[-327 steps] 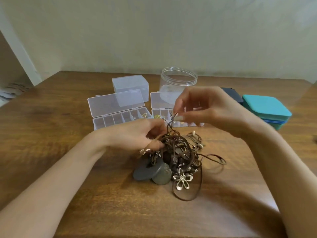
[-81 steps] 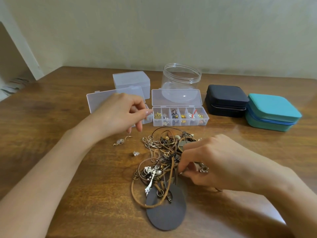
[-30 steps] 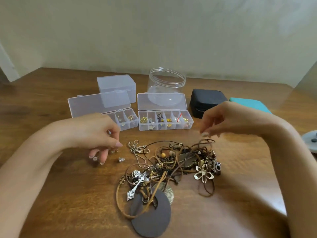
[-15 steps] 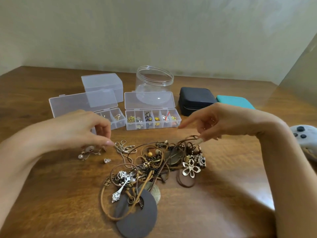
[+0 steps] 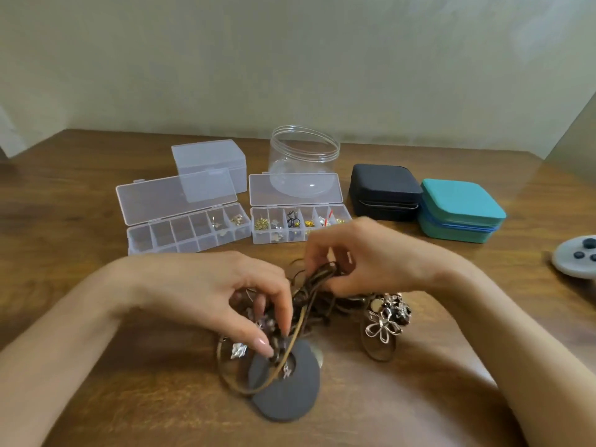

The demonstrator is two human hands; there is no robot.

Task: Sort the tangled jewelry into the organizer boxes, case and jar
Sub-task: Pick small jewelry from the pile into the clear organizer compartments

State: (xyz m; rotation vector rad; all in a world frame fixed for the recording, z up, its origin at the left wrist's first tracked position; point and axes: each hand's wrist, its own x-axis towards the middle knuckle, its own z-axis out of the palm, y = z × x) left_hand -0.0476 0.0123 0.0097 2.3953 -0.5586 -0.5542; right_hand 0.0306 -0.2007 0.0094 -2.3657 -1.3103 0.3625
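A tangle of brown cord necklaces (image 5: 309, 304) with metal charms lies on the wooden table (image 5: 96, 398) in front of me. A dark grey disc pendant (image 5: 287, 395) sits at its near end and a silver flower charm (image 5: 382, 327) at its right. My left hand (image 5: 225, 295) digs its curled fingers into the pile's left side. My right hand (image 5: 364, 256) pinches a bundle of brown cords at the top. Two open clear organizer boxes (image 5: 180, 233) (image 5: 300, 227) hold small pieces. A clear jar (image 5: 304, 153) stands behind them.
A closed clear box (image 5: 209, 162) stands at the back left. A black case (image 5: 383, 191) and a teal case (image 5: 458, 214) sit shut at the right. A grey controller (image 5: 577, 259) lies at the right edge.
Both hands have come together onto the tangle: the left moved right from the loose earrings into the pile, the right dropped and took hold of the cords. My view shifted left.
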